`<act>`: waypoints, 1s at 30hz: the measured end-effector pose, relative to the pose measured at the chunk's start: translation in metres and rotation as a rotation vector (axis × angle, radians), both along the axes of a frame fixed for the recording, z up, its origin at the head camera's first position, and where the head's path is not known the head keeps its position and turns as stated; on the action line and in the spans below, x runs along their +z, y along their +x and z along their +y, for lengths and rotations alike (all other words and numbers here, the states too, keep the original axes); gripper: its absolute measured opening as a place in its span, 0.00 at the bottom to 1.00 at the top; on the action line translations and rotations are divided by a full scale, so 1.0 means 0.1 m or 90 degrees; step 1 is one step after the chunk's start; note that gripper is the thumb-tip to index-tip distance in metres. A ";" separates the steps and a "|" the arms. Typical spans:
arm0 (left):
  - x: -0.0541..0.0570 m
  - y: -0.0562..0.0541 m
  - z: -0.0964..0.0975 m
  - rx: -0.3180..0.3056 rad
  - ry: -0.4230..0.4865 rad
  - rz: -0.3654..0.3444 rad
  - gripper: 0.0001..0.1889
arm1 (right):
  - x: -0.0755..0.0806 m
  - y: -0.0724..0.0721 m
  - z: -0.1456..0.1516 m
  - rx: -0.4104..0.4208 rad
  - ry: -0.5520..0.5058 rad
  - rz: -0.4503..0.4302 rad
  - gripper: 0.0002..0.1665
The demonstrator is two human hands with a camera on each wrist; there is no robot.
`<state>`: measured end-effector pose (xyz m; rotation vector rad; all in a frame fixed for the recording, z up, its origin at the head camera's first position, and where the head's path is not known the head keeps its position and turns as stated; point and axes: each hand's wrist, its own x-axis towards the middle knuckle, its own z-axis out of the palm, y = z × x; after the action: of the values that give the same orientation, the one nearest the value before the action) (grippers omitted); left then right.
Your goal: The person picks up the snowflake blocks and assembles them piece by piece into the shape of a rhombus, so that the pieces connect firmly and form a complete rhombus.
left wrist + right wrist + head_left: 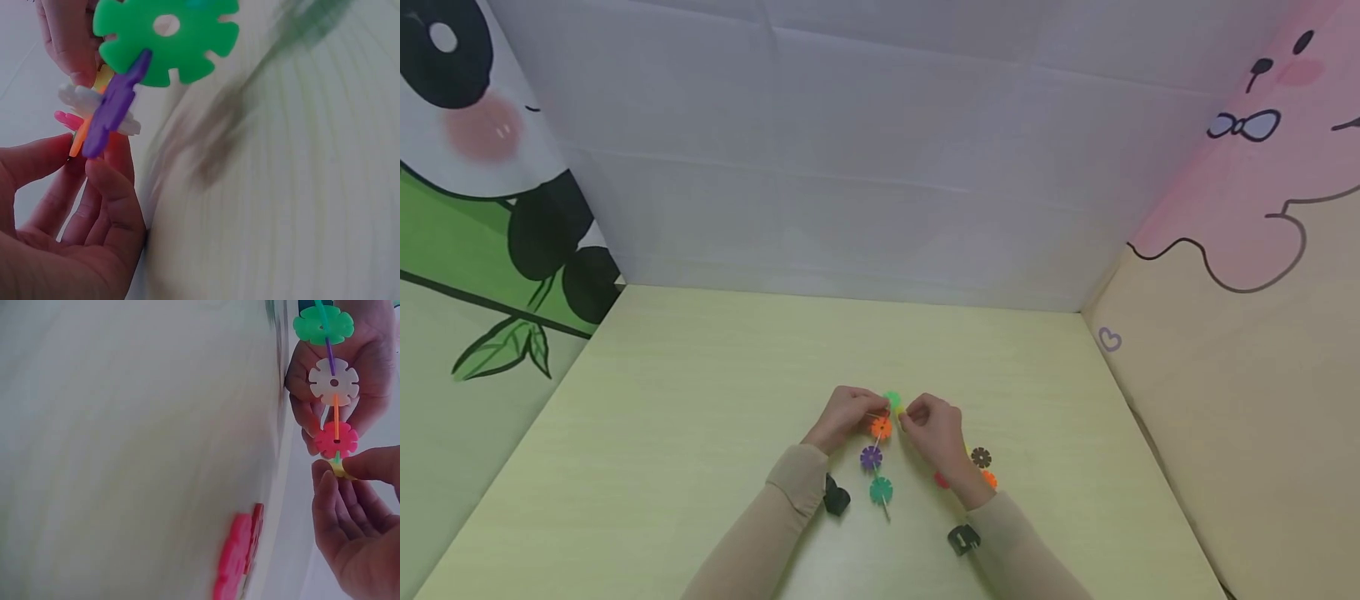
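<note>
A chain of notched, flower-shaped plastic discs stands edge into edge between the two hands. In the head view its orange disc [882, 427], purple disc [871, 457] and teal disc [881, 490] run toward the person, with a light green disc [892, 400] at the far end. My left hand [850, 414] pinches the chain near the orange disc [81, 140]. Thumb and fingers of my right hand [936, 429] pinch a yellow disc [338, 469], right at the pink disc [336, 439]. Beyond that pink one come a white disc [334, 387] and a green disc [322, 326].
Loose discs lie on the table [737, 358] by the right forearm: a brown disc [981, 457], an orange one and a red disc [942, 481], partly hidden. A black wrist camera [964, 540] is at each sleeve. Printed walls enclose the table's back and sides.
</note>
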<state>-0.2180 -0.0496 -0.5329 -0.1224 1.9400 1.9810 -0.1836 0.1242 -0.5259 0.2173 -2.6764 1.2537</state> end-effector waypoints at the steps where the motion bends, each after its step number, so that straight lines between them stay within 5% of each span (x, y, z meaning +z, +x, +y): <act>1: -0.01 0.00 0.00 -0.001 -0.001 -0.001 0.10 | 0.00 0.00 -0.01 -0.003 0.000 -0.003 0.07; 30: -0.08 -0.11 -0.05 -0.040 -0.021 -0.007 0.07 | 0.00 0.00 -0.11 -0.013 0.051 0.029 0.06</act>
<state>-0.2292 -0.0542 -0.5410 -0.0784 1.9462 1.9052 -0.1838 0.1131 -0.5254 0.2267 -2.6855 1.1228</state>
